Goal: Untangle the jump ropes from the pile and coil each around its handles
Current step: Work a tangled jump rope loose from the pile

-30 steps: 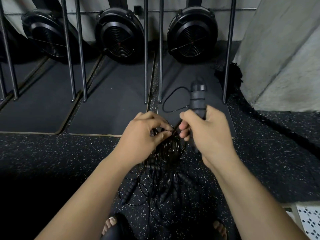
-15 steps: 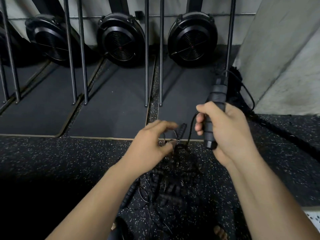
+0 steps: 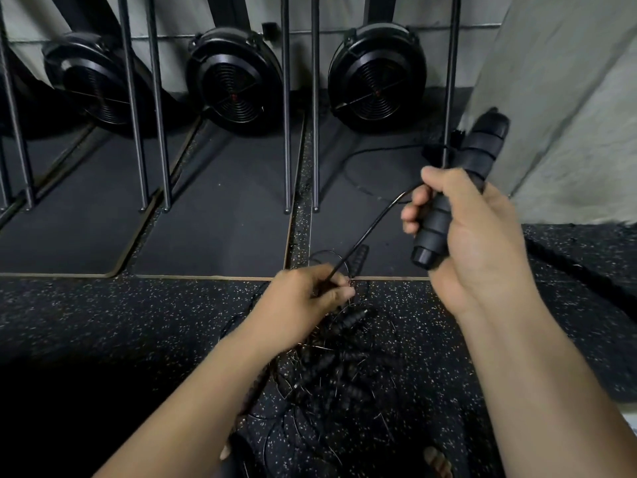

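A tangled pile of black jump ropes [image 3: 331, 370] with several ribbed handles lies on the speckled floor between my forearms. My right hand [image 3: 472, 232] grips a black ribbed handle [image 3: 458, 188], held up and tilted to the right above the pile. A thin black cord [image 3: 370, 232] runs taut from near that hand down to my left hand [image 3: 303, 301], which pinches it just over the pile. More of this cord loops across the mat [image 3: 365, 160] behind.
Three black fan housings [image 3: 375, 74] stand along the back wall behind vertical metal poles [image 3: 286, 105]. Dark mats [image 3: 220, 215] cover the floor ahead. A concrete wall [image 3: 558, 98] rises on the right, with a thick black rope [image 3: 572, 267] at its foot. My toes [image 3: 437, 464] show at the bottom.
My right hand has lifted the handle up and to the right, away from the pile. My left hand let go of the tangle, reached forward, and now pinches the cord, which is drawn taut.
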Tool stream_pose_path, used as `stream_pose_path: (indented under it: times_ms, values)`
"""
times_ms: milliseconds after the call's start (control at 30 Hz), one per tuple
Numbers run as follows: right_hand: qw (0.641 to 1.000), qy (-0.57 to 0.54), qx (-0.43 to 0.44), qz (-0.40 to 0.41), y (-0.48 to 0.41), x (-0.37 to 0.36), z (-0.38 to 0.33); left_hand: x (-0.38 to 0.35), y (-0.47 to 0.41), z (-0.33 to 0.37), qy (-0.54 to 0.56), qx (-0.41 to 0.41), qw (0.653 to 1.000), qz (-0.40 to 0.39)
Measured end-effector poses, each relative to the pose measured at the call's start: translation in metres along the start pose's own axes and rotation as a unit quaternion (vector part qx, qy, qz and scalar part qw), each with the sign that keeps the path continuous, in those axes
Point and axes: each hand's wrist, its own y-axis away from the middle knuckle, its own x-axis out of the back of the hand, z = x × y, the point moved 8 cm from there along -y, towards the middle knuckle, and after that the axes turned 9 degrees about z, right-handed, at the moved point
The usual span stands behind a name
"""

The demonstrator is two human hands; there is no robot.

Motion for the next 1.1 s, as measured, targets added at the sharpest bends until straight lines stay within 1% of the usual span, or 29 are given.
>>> stream_pose_path:
  times_ms: [167,267,367,433,533,600,667,733,833,967,1033,1100]
  values:
    - [0.998,-0.032,-0.007,0.06,-0.014,0.02,0.0,0.011,-0.002,-0.005,-0.034,0.002,0.999,-0.012]
    - [0.997,-0.037,-0.021,0.068,-0.017,0.024,0.005,0.004,-0.001,-0.006,-0.018,0.012,0.999,-0.035]
    - [0.996,-0.044,-0.032,0.066,-0.016,0.022,0.009,-0.004,0.0,-0.003,0.0,-0.004,0.999,-0.041]
    - [0.996,-0.05,-0.036,0.063,-0.016,0.02,0.01,-0.012,0.001,-0.003,-0.008,-0.003,0.997,-0.072]
    - [0.995,-0.056,-0.045,0.067,-0.015,0.02,0.013,-0.025,0.009,-0.002,-0.013,0.006,0.989,-0.148]
    - [0.995,-0.056,-0.051,0.066,-0.016,0.021,0.016,-0.027,0.011,0.001,-0.004,0.011,0.988,-0.157]
    - [0.996,-0.034,-0.059,0.059,-0.015,0.019,0.021,-0.02,0.008,0.004,0.032,0.028,0.99,-0.133]
    - [0.995,-0.001,-0.081,0.053,-0.015,0.018,0.031,-0.008,0.004,0.009,0.073,0.035,0.992,-0.092]
    - [0.989,0.097,-0.109,0.012,-0.011,0.013,0.052,0.013,-0.001,0.021,0.11,0.022,0.993,-0.035]
    - [0.957,0.25,-0.131,-0.068,0.003,0.003,0.081,0.035,-0.005,0.024,0.212,0.032,0.977,0.019]
    - [0.941,0.28,-0.149,-0.116,0.015,-0.006,0.093,0.044,-0.008,0.021,0.256,0.034,0.965,0.05]
    - [0.931,0.28,-0.168,-0.165,0.025,-0.015,0.103,0.053,-0.01,0.015,0.306,0.052,0.947,0.086]
